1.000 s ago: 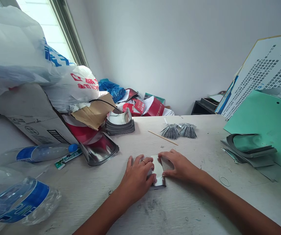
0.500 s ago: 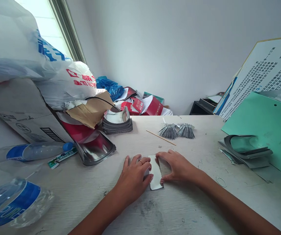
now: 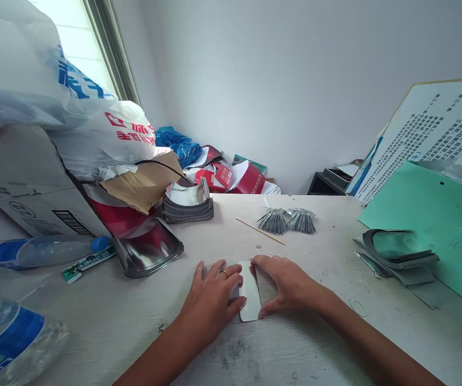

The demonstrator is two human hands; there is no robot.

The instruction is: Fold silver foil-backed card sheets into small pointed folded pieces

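A thin, silvery-white sheet (image 3: 250, 300) with a folded-looking flap lies flat on the table. Across its left part rests my left hand (image 3: 215, 297), fingers spread and thumb on the flap; a ring is on one finger. My right hand (image 3: 285, 284) grips the right edge, index finger at the far corner and thumb at the near one. What lies under the left fingers is hidden. Beyond the hands are two fanned bundles of thin grey metal pins (image 3: 272, 221) and a thin wooden stick (image 3: 260, 231).
Curved silvery sheets (image 3: 188, 206) are stacked at back left, with larger ones (image 3: 148, 252) nearer. Plastic bottles (image 3: 60, 252), a carton (image 3: 25, 182) and bags fill the left. At right are grey sheets (image 3: 400, 254), a green board (image 3: 427, 209) and a white ring (image 3: 358, 307).
The whole view has shifted slightly, so things appear a little lower and further left. Both hands keep nearly the same hold on the sheet.
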